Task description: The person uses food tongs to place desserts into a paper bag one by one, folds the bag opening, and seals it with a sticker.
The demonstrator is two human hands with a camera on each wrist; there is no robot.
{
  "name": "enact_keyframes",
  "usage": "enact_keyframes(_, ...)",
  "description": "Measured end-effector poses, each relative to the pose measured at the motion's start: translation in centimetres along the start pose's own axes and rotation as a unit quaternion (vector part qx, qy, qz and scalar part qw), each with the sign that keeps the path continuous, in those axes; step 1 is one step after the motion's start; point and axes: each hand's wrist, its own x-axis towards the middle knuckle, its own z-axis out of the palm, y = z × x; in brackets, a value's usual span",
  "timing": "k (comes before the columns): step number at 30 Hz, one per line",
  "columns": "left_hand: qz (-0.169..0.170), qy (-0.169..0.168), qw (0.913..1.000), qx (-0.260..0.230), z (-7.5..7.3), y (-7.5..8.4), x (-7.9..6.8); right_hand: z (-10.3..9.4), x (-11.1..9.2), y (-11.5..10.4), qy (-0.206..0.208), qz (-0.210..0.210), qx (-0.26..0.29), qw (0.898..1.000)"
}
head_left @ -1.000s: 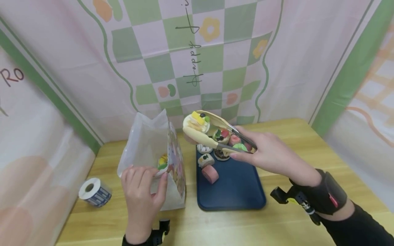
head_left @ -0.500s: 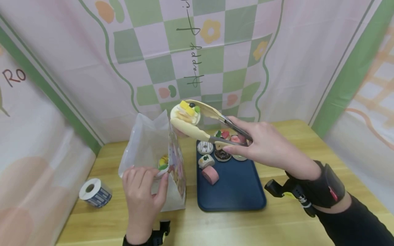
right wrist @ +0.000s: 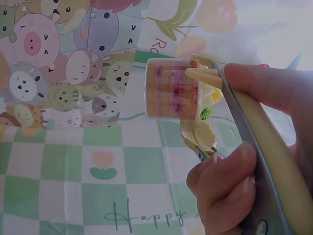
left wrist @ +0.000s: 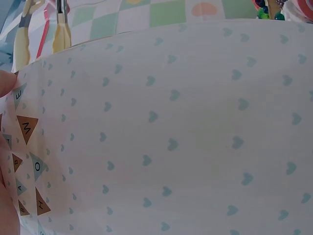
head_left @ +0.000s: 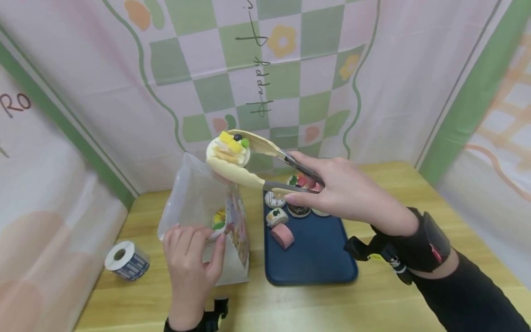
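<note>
My right hand (head_left: 338,186) grips a pair of tongs (head_left: 244,177) with cream-coloured tips and dark metal arms. Between the tips is a round cake cup (head_left: 227,152) topped with cream, yellow cubes, a dark berry and a green bit. In the right wrist view, the side of this cake cup (right wrist: 171,89) shows pink and tan layers. The cup hangs over the right rim of a white paper bag (head_left: 188,184) printed with cartoon animals. My left hand (head_left: 191,263) pinches the bag's near rim between thumb and fingers. Inside the bag a yellow-and-green item (head_left: 219,218) shows, partly hidden.
A dark blue tray (head_left: 311,258) right of the bag bears several pastries at its far end, including a pink roll (head_left: 283,236) and a chocolate donut (head_left: 298,210). A roll of labels (head_left: 126,260) stands left of the bag. A patterned curtain (head_left: 282,83) hangs behind the table.
My right hand has moved left and slightly up with the tongs, carrying the cake cup from above the tray's far left corner to over the bag's rim. The left hand stays on the bag.
</note>
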Motion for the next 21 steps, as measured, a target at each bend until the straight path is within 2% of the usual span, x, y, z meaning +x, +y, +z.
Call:
enact_keyframes(10, -0.009, 0.0, 1.0, 0.004, -0.5, -0.1, -0.2, 0.2, 1.7, -1.9, -0.011, -0.041, 0.004, 0.999)
enact_keyframes(21, -0.017, -0.008, 0.9998, 0.007, -0.9, -0.1, -0.2, 0.6, 2.7, -3.8, -0.041, -0.064, 0.012, 0.997)
